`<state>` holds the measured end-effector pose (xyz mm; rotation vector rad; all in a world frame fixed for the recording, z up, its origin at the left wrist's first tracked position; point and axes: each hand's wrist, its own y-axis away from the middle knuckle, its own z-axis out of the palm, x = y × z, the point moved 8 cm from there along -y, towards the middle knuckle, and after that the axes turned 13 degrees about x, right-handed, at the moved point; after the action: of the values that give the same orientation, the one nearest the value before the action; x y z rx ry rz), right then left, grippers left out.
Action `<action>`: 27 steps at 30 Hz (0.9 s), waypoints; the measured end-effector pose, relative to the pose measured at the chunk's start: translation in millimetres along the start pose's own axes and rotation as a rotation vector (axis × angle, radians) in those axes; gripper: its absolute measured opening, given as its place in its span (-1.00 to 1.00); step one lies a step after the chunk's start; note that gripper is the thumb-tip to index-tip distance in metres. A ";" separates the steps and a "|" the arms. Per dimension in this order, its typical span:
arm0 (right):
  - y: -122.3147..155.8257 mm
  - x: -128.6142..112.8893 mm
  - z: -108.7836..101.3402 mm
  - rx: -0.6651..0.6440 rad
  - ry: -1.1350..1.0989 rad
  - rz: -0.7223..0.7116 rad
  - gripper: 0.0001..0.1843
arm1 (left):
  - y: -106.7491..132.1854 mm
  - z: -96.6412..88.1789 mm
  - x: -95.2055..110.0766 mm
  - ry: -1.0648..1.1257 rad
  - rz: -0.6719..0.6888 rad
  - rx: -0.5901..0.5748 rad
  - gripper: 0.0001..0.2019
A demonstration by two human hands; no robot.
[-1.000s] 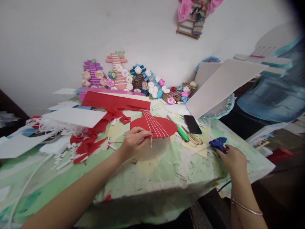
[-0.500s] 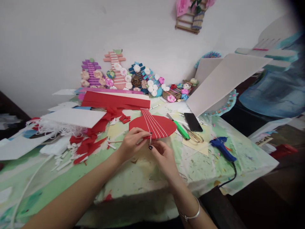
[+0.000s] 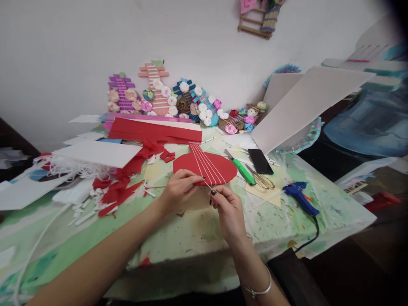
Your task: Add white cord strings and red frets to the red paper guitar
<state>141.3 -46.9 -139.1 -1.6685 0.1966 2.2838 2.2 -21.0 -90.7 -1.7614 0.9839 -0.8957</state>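
Note:
In the head view a red oval piece (image 3: 185, 164) lies on the table, with several white strings (image 3: 208, 163) fanning across it to its near edge. My left hand (image 3: 180, 187) grips that near edge, its fingertips on the red piece where one string reaches it. Just to the right, my right hand (image 3: 228, 208) pinches the loose end of a white string between thumb and fingers, drawn off the edge. The fingers partly hide the string's tip.
Right of the red piece lie a green box cutter (image 3: 244, 171), gold-handled scissors (image 3: 264, 181), a black phone (image 3: 260, 161) and a blue glue gun (image 3: 301, 198). Red scraps (image 3: 119, 195) and a white board (image 3: 98, 154) lie left. Flower-decorated guitars (image 3: 156, 91) line the wall.
My right hand has moved right and slightly up, pulling the string end away from my left hand. My left hand stays at the red piece's edge.

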 end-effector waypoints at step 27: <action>6.8 29.1 -3.5 0.033 0.064 0.078 -0.85 | -4.4 -3.7 7.9 0.003 0.023 0.012 -0.76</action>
<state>134.3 -49.5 -168.3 -1.7476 0.3180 2.2715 3.4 -28.1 -84.1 -1.7354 0.9967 -0.8880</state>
